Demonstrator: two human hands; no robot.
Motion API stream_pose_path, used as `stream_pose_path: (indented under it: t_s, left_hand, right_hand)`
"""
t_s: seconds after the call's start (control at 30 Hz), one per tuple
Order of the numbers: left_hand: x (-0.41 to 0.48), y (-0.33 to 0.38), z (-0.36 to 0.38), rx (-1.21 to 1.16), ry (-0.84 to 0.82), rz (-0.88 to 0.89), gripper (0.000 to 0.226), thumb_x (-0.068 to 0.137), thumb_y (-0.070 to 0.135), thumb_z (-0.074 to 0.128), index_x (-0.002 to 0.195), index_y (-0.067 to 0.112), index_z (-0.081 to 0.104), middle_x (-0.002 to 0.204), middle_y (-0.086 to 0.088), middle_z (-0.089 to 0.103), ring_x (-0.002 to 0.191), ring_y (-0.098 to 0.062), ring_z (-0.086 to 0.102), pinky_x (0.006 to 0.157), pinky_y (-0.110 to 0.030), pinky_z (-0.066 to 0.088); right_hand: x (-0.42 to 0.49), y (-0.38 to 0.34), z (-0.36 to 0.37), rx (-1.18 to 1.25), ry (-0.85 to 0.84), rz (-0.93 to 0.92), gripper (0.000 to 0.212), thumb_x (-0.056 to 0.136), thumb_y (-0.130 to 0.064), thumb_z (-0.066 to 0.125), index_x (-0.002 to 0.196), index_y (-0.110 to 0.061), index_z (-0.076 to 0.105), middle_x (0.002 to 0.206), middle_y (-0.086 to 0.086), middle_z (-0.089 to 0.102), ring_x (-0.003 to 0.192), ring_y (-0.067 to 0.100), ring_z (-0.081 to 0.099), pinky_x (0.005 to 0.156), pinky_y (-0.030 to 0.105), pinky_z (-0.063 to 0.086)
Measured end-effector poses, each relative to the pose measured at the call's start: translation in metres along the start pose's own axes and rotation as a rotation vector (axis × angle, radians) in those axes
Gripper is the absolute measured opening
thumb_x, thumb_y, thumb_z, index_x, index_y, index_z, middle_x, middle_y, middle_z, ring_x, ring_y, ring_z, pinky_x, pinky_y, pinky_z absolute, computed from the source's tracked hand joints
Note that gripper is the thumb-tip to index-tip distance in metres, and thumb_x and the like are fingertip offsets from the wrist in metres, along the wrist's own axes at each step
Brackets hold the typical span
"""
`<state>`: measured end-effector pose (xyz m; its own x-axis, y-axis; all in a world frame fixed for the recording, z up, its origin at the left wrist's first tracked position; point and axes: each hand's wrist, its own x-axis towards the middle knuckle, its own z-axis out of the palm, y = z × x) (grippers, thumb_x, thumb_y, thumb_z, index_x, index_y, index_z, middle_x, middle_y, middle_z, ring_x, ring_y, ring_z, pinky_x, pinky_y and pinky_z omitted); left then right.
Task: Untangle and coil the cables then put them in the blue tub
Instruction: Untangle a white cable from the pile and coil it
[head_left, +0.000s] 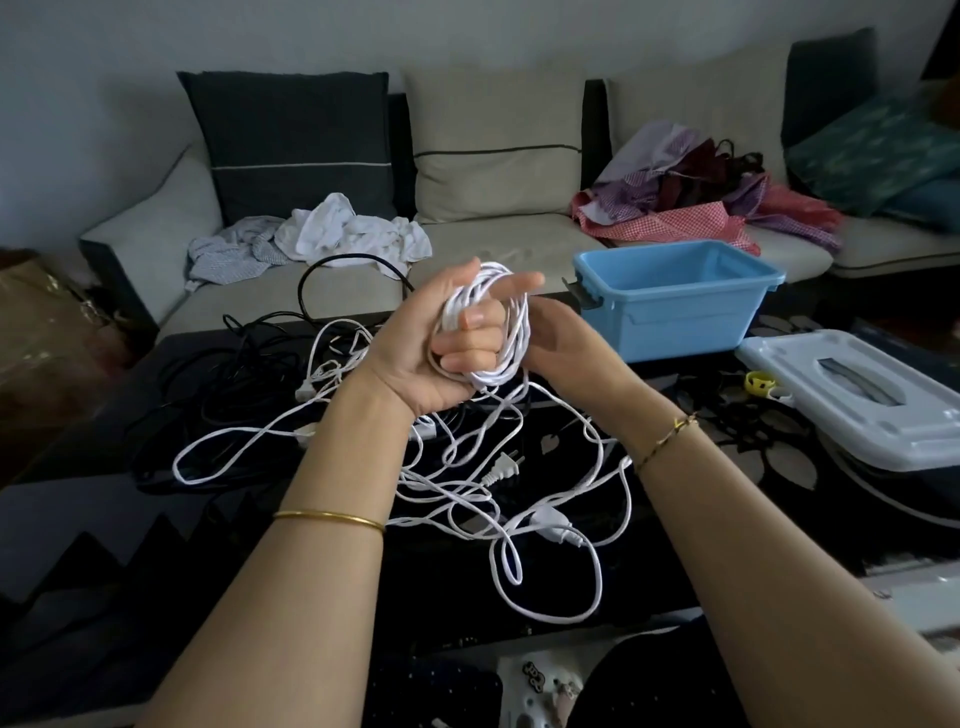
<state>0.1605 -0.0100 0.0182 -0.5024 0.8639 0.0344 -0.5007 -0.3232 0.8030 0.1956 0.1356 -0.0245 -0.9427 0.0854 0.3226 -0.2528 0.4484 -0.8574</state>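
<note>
I see the left hand (441, 343) raised over the table (104, 519), fingers curled thru a white coil (498, 332) wrapped round it, gripping it. Right hand (558, 338) sits just behind/right of the coil, fingers hidden by it, so can't tell its grip. Loose white cable (519, 499) trails down from the coil into a tangle on the table w/ plugs showing. Black cables (249, 364) lie to the left. Blue tub (670, 301) stands to the right, beyond the hands, its grey lid (857, 400) beside it.
</note>
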Motion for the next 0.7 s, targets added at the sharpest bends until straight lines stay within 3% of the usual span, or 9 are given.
stream_pose_path:
  t_s: [0.07, 0.13, 0.23, 0.33, 0.43, 0.53, 0.6, 0.7]
  left_hand:
    - [-0.001, 0.003, -0.006, -0.157, -0.145, -0.020, 0.045, 0.094, 0.028, 0.039, 0.123, -0.005, 0.047, 0.049, 0.002, 0.049, 0.033, -0.003, 0.024, 0.032, -0.013, 0.026]
    - [-0.001, 0.007, -0.010, -0.269, -0.184, 0.045, 0.044, 0.094, 0.025, 0.041, 0.124, -0.007, 0.043, 0.055, -0.003, 0.057, 0.034, -0.005, 0.033, 0.035, -0.016, 0.032]
    - [-0.001, 0.009, -0.011, -0.240, 0.073, 0.336, 0.038, 0.094, 0.028, 0.041, 0.115, -0.002, 0.049, 0.061, 0.001, 0.063, 0.034, -0.003, 0.041, 0.037, -0.013, 0.035]
    - [0.000, 0.009, -0.012, -0.236, 0.270, 0.522, 0.030, 0.101, 0.032, 0.039, 0.102, 0.006, 0.053, 0.075, -0.001, 0.067, 0.040, -0.005, 0.041, 0.046, -0.017, 0.043]
    - [0.000, 0.011, -0.013, -0.201, 0.406, 0.648, 0.029, 0.102, 0.032, 0.038, 0.104, 0.007, 0.053, 0.080, -0.003, 0.069, 0.042, -0.007, 0.043, 0.068, -0.025, 0.055]
    - [-0.001, 0.013, -0.021, -0.133, 0.547, 0.750, 0.027, 0.103, 0.032, 0.038, 0.098, 0.009, 0.050, 0.078, -0.003, 0.069, 0.042, -0.009, 0.045, 0.087, -0.036, 0.055]
    - [-0.001, 0.011, -0.028, -0.003, 0.702, 0.764, 0.026, 0.103, 0.034, 0.037, 0.096, 0.011, 0.049, 0.076, -0.001, 0.068, 0.045, -0.010, 0.052, 0.078, -0.032, 0.056]
    - [0.001, 0.001, -0.041, 0.469, 0.977, 0.735, 0.017, 0.103, 0.030, 0.039, 0.095, 0.018, 0.047, 0.075, 0.000, 0.066, 0.051, -0.010, 0.055, 0.053, -0.023, 0.048]
  right_hand:
    - [-0.002, 0.001, 0.006, -0.036, 0.029, 0.008, 0.026, 0.086, -0.025, 0.060, 0.096, -0.002, 0.062, 0.091, 0.020, 0.067, 0.081, 0.039, 0.060, 0.081, 0.054, 0.050]
    - [-0.005, 0.002, 0.005, 0.036, 0.075, 0.045, 0.016, 0.094, -0.016, 0.054, 0.084, -0.007, 0.063, 0.069, 0.008, 0.066, 0.065, 0.028, 0.059, 0.067, 0.044, 0.047]
    - [-0.009, -0.002, 0.001, 0.152, 0.045, 0.098, 0.014, 0.095, -0.011, 0.054, 0.093, 0.000, 0.062, 0.057, 0.001, 0.050, 0.046, 0.013, 0.051, 0.063, 0.039, 0.056]
    - [-0.014, -0.010, -0.004, 0.120, -0.164, 0.146, 0.018, 0.093, -0.012, 0.059, 0.102, 0.003, 0.061, 0.060, 0.005, 0.047, 0.041, 0.007, 0.043, 0.059, 0.030, 0.059]
    - [-0.020, -0.015, -0.009, 0.085, -0.381, 0.193, 0.020, 0.091, -0.013, 0.062, 0.101, 0.004, 0.063, 0.064, 0.010, 0.058, 0.046, 0.010, 0.051, 0.063, 0.032, 0.054]
    - [-0.026, -0.022, -0.016, 0.091, -0.582, 0.219, 0.035, 0.090, -0.020, 0.062, 0.107, 0.009, 0.059, 0.066, 0.011, 0.065, 0.050, 0.017, 0.053, 0.061, 0.028, 0.045]
    - [-0.029, -0.028, -0.020, 0.087, -0.663, 0.202, 0.045, 0.085, -0.028, 0.063, 0.108, 0.010, 0.059, 0.066, 0.013, 0.065, 0.051, 0.019, 0.051, 0.057, 0.025, 0.042]
    - [-0.031, -0.037, -0.025, 0.155, -0.673, 0.078, 0.052, 0.077, -0.044, 0.056, 0.096, 0.003, 0.066, 0.057, 0.010, 0.057, 0.049, 0.020, 0.041, 0.055, 0.025, 0.035]
